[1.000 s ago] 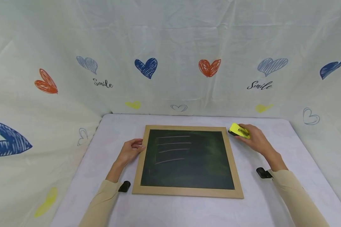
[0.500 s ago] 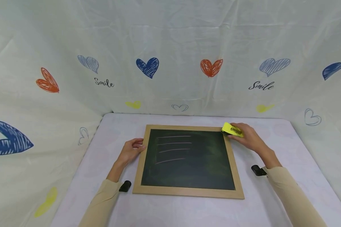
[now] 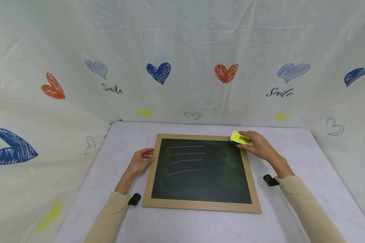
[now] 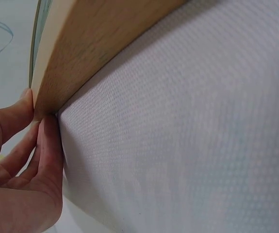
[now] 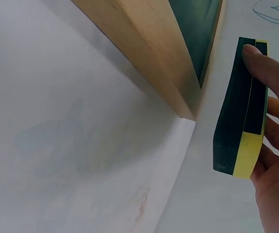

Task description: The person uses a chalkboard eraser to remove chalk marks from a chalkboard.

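A chalkboard [image 3: 200, 185] with a pale wooden frame lies on the table, several thin chalk lines on the left half of its dark surface. My left hand [image 3: 138, 162] holds the frame's left side; in the left wrist view the thumb is on the wooden frame [image 4: 95, 43] and the fingers lie against its lower edge. At the upper right corner my right hand [image 3: 260, 146] grips a yellow and black board eraser [image 3: 241, 138]. Seen from the right wrist, the thumb presses the eraser's [image 5: 238, 111] side, its dark felt facing the board, and a gap shows between it and the frame.
A white cloth covers the table [image 3: 194, 227]. Behind and beside it hangs a white curtain [image 3: 188, 44] printed with hearts and the word Smile. A small black camera sits on each wrist, at the cuffs of the beige sleeves [image 3: 310, 206].
My right hand has carried the eraser leftward, from beside the board to over its upper right corner. The left hand, the board and the chalk lines look the same.
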Tool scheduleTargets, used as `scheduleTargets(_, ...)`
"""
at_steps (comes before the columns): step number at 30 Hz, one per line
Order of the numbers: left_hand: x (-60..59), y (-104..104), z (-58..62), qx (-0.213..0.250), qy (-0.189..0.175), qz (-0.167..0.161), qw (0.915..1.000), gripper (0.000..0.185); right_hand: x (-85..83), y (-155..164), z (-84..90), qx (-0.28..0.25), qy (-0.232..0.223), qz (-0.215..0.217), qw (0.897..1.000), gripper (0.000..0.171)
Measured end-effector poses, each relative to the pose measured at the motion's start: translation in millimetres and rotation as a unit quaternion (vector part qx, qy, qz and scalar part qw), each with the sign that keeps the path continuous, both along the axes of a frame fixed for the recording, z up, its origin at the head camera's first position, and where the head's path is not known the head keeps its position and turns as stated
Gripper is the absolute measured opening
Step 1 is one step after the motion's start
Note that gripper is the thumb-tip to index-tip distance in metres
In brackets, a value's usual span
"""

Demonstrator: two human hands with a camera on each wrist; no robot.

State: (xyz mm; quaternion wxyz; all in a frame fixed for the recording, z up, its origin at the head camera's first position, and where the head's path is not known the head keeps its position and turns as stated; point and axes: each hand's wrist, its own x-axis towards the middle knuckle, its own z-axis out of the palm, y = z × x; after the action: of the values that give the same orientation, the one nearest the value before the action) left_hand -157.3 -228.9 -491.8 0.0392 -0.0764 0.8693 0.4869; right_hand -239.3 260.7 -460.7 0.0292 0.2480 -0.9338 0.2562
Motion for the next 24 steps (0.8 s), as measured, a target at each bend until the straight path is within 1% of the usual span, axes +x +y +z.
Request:
scheduleTargets(9,-0.8,-1.1,-1.4,0.009,0.003,-0.004,0.9999,0.045,-4.5,-13.2,1.0,0.002,-0.006,0.017,1.000,0.063)
scheduleTargets(18,0.1,-0.2,-1.1,0.007,0.011,-0.006,0.9999,0.044,-5.8,-26.1,-1.1,-0.007,0.006,0.052,0.999,0.060)
scheduleTargets(24,1.8,-0.3,0.0,0.006,0.015,-0.006,0.9998,0.044,-9.0,-35.1,-2.0,-0.005,-0.007,0.075,0.997,0.062)
